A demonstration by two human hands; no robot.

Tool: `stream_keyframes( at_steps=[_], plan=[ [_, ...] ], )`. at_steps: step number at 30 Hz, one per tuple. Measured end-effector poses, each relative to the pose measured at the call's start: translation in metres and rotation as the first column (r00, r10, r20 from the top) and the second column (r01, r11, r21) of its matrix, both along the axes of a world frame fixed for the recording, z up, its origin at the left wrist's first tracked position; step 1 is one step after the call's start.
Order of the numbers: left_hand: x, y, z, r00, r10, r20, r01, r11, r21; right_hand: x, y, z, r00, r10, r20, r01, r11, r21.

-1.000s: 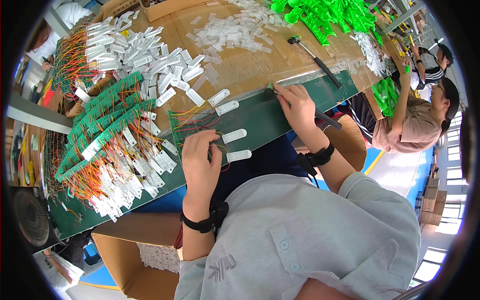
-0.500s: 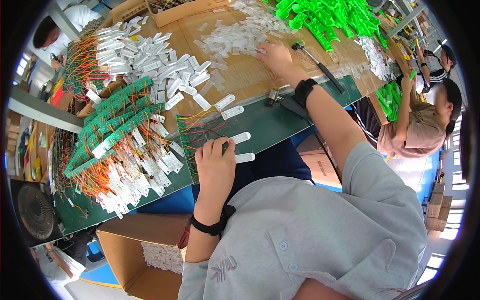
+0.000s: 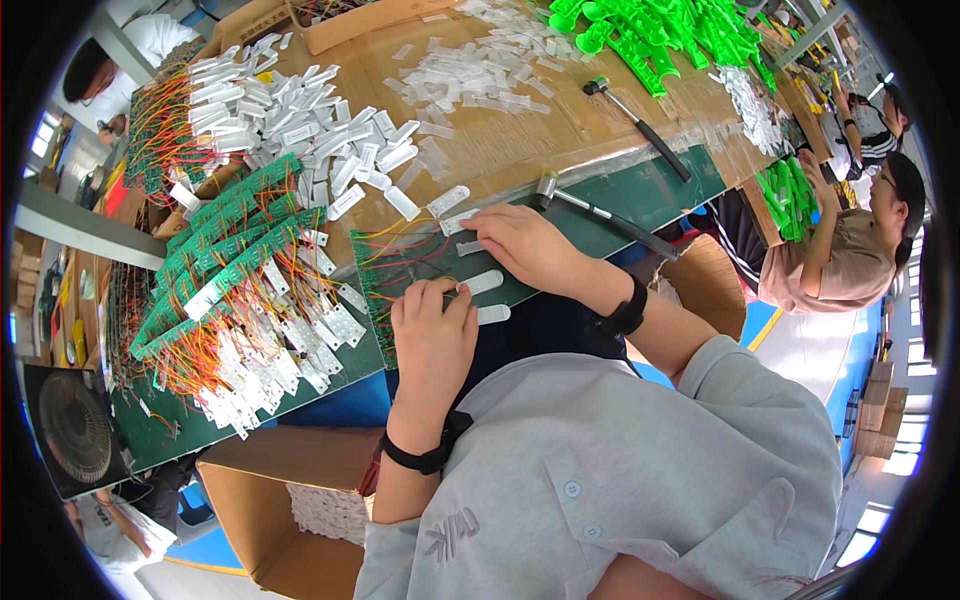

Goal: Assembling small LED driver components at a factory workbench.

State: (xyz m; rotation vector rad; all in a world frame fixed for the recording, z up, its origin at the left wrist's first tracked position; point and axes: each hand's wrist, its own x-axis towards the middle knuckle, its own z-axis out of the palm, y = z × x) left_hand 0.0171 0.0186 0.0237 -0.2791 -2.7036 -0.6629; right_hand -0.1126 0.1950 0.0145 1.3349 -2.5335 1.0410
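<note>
Nearest the camera we noted a grey sweatshirt (image 3: 600, 480), and at 7 o'clock an open cardboard box (image 3: 270, 500) under the bench edge.

Left hand (image 3: 432, 335): black wristband, palm down at the centre, fingers bent loosely. Its fingertips (image 3: 455, 295) pressed on a green circuit board (image 3: 385, 265) with red and yellow wires. A small white plastic tag (image 3: 485, 282) lay just under the fingertips, a second (image 3: 493, 314) just beside the hand at 3 o'clock. We could not tell whether the fingers pinched the tag or only rested on it.

Right hand (image 3: 525, 245): at 1 o'clock of the left, black watch on the wrist, fingers curled down over the board's far edge, close to a white tag (image 3: 470, 247). Whether it gripped anything, we could not tell.

Just past the right hand lay a small hammer (image 3: 600, 212) on the green mat (image 3: 680, 180). At 9 o'clock sat a heap of wired green boards (image 3: 240, 290) with white tags. Farther off, at 11 o'clock, loose white tags (image 3: 300, 130) on cardboard; a second hammer (image 3: 635, 125) at 1 o'clock; bright green plastic parts (image 3: 660, 35) at 12 o'clock. A seated co-worker (image 3: 840, 250) worked at 3 o'clock.
</note>
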Motion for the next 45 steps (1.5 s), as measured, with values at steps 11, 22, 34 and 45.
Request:
stream_keyframes(
  at_steps=[11, 22, 34, 45],
  plan=[
    [-0.053, -0.017, -0.007, 0.992, 0.099, -0.077, -0.088, 0.988, 0.128, 0.028, 0.008, -0.006, 1.0, -0.005, 0.016, 0.005, 0.999, -0.033],
    [-0.053, -0.013, -0.013, 1.0, 0.023, -0.004, -0.021, 0.967, 0.255, 0.028, 0.007, -0.008, 0.993, 0.062, 0.1, -0.054, 0.995, -0.084],
    [-0.048, -0.013, -0.015, 0.999, -0.049, 0.02, 0.044, 0.977, 0.21, 0.03, 0.006, -0.013, 0.99, 0.035, 0.137, -0.008, 0.98, -0.198],
    [-0.046, -0.012, -0.018, 0.999, -0.01, 0.036, -0.001, 0.963, 0.271, 0.012, 0.0, -0.017, 0.995, -0.06, 0.078, 0.074, 0.979, -0.192]
  ],
)
